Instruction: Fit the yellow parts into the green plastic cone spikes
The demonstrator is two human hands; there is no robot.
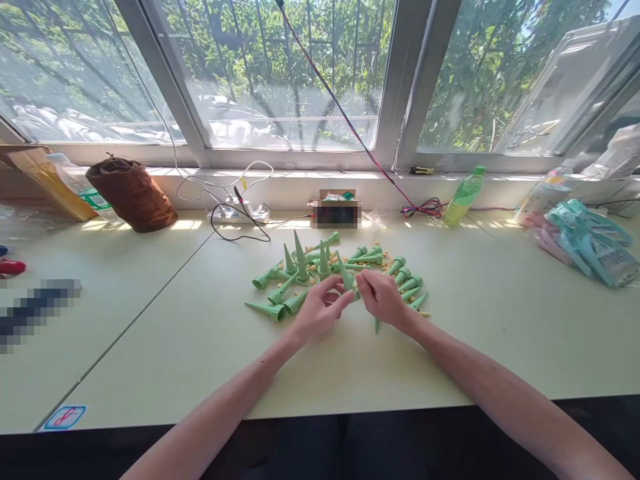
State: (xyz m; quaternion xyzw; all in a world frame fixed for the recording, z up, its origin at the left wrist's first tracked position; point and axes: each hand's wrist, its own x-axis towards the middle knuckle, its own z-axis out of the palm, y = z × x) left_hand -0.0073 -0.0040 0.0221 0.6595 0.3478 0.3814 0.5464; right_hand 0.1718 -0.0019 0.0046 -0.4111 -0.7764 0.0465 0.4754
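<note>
My left hand (319, 308) is closed round the base of a green plastic watering spike (343, 269), whose pointed end slants upward. Against the side of that spike my right hand (384, 297) has its fingers pinched together. Whatever lies between those fingertips is too small and covered to make out. Around both hands are several more green spikes: a few stand point up, such as the tall spike (300, 259), and others lie on their sides, like the spike (270, 311) at the left. Small tan pieces (425, 314) are scattered among them.
The pale table (200, 347) runs along a window. At its back stand a brown pouch (131, 195), a power strip (240, 212) with cables, a small box (336, 212) and a green bottle (464, 197). Turquoise plastic packets (593, 243) lie at the right.
</note>
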